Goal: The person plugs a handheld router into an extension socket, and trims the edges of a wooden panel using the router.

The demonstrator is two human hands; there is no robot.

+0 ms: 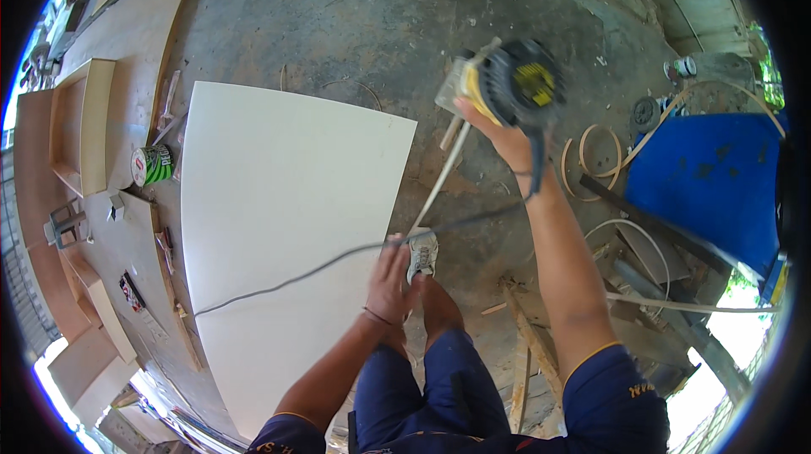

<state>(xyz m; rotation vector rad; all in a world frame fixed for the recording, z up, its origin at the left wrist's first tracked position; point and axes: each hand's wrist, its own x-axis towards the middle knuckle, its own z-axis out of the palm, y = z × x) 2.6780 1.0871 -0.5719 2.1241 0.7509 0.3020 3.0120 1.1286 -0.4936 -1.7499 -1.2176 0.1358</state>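
Observation:
My right hand [498,137] grips a yellow-and-black corded router [517,82] by its side, beyond the right edge of a large white board [287,175]. The router's flat base plate [452,86] is turned to the left. A thin pale strip [443,168] runs from near my shoe [422,253] up to the router. My left hand [391,277] is over the board's right edge beside the shoe, fingers stretched out and slightly blurred. A dark power cord [325,265] crosses the board and passes by the left fingertips.
At left stand a green-labelled can [152,165], an open wooden box [82,127] and wooden panels [135,57]. A curled pale edging strip [601,171] and a blue sheet-like object [705,175] are at right. Wood scraps [532,344] lie by my legs on the concrete floor [422,6].

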